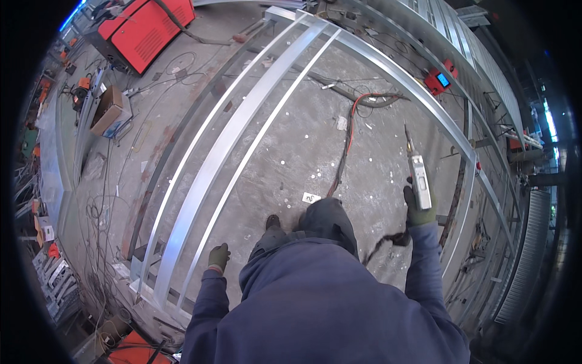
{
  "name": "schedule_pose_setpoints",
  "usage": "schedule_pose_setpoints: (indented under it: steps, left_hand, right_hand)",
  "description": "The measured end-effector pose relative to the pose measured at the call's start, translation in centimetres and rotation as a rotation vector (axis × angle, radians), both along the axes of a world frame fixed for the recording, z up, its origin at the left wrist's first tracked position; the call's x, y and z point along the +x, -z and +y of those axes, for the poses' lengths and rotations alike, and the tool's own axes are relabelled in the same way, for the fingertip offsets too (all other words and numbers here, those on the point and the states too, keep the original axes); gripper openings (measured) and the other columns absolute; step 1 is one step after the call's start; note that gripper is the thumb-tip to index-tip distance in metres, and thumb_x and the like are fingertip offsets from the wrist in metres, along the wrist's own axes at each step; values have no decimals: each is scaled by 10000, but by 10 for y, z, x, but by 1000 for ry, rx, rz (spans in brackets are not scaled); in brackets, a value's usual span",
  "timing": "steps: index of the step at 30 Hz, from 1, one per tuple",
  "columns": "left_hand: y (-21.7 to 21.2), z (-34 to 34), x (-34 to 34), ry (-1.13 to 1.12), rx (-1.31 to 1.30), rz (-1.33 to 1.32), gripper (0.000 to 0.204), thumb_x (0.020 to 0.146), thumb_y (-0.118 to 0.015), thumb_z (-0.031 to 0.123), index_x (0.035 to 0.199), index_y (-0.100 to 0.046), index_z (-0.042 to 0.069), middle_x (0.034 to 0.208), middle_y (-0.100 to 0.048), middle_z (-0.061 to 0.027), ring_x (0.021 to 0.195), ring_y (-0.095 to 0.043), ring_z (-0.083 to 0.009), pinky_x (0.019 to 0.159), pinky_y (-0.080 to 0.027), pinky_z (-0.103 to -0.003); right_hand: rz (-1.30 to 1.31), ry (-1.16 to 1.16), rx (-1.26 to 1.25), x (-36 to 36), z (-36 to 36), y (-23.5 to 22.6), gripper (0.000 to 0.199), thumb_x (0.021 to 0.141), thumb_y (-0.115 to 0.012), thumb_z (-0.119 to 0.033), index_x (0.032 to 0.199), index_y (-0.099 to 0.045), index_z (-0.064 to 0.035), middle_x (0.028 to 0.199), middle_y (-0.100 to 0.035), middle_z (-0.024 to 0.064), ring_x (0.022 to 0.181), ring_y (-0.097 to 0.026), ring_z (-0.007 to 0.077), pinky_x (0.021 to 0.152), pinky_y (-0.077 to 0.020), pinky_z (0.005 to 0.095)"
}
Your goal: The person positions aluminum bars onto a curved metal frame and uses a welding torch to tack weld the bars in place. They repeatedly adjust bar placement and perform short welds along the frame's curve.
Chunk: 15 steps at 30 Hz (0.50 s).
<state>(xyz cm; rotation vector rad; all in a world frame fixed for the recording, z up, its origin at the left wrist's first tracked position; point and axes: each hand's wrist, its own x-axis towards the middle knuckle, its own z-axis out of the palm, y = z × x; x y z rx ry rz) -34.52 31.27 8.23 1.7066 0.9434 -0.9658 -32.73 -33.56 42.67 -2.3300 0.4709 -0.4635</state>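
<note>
In a dark green work glove, my right hand (421,209) is closed around the rear of a silver handheld welding gun (418,176). The gun's thin, pointed nozzle points away from me, over the concrete floor and short of the right-hand rail of a metal frame. A black cable hangs below that forearm. My left hand (219,256), gloved too, hangs low at my left side with its fingers loosely bent and nothing visible in them. Nearest to it is the frame's left side, where a wide silver bar (233,124) runs between narrower ones. The hand appears apart from the bars.
A red machine (139,36) stands at the far left, beyond a cardboard box (111,112). Black and red cables (347,142) cross the floor inside the frame. A red device with a lit screen (441,79) sits beyond the right rail. Ribbed metal panels (524,255) stand at right.
</note>
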Motion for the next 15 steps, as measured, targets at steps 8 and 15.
schedule_pose_setpoints:
  steps: [8, 15]
  left_hand:
    - [-6, -70, 95, 10, 17, 38, 486, 1014, -643, 421, 1296, -693, 29, 1017, -762, -92, 759, -654, -203, 619, -468, -371]
    - [-41, -166, 218, -71, 30, 81, 386, 1008, -626, 387, 1177, -707, 50, 998, -767, -74, 712, -644, -178, 626, -484, -375]
  right_hand:
    - [-22, -4, 50, 147, -82, 60, 630, 989, -807, -157, 1571, -585, -59, 1259, -794, 102, 1142, -766, 220, 964, -609, 377]
    - [63, -6, 174, 297, -169, 77, 689, 955, -835, -156, 1593, -580, -109, 1250, -805, 93, 1121, -769, 192, 948, -607, 363]
